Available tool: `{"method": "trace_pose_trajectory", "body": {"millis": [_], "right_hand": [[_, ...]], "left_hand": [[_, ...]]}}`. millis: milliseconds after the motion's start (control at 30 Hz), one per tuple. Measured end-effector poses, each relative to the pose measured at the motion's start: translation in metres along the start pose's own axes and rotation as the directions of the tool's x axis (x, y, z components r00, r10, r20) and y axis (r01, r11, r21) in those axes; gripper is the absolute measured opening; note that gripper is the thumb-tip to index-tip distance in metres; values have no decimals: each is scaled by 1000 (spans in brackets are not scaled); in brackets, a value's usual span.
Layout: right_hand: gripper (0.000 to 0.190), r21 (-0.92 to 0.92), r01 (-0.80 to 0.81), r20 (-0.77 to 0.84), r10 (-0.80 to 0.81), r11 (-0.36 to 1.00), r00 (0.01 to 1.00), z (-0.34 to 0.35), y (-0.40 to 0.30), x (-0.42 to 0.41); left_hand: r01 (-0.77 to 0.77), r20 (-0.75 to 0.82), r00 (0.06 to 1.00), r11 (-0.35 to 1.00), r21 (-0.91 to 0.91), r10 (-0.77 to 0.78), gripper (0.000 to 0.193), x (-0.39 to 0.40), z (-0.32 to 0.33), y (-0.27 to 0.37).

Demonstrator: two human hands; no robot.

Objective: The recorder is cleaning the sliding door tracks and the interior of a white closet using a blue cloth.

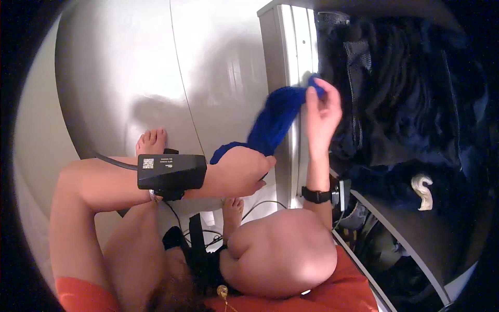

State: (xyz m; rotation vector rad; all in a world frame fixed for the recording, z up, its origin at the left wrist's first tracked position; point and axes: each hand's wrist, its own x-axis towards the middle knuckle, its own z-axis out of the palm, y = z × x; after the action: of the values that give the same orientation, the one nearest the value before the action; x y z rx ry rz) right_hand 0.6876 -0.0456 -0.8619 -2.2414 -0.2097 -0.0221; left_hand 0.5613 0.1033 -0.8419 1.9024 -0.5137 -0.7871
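Observation:
A piece of blue cloth stretches between my two hands, above the floor and the side of a white cabinet. My left hand holds its lower end, with the fingers mostly hidden under the back of the hand. Some of the blue cloth bulges out behind that wrist. At the far end, my right hand pinches the cloth between thumb and fingers, close to the cabinet's edge. A black device with a cable is strapped to my left forearm. Around my right wrist runs a black strap with a device on it.
The white cabinet stands before me on a pale floor. Dark fabric spreads over the right side, with a curved cream-coloured piece on it. Cables run near my bare feet. My bent knee is close below.

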Motion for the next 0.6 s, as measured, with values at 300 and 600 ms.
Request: {"method": "trace_pose_trajectory", "body": {"millis": [300, 600], "right_hand": [[12, -468, 202, 97, -177, 860, 979, 31, 0, 31], [26, 807, -305, 294, 102, 505, 950, 61, -36, 106]], "left_hand": [[37, -5, 999, 999, 38, -37, 28, -11, -5, -7], [-43, -267, 963, 998, -37, 32, 46, 0, -28, -1]]}}
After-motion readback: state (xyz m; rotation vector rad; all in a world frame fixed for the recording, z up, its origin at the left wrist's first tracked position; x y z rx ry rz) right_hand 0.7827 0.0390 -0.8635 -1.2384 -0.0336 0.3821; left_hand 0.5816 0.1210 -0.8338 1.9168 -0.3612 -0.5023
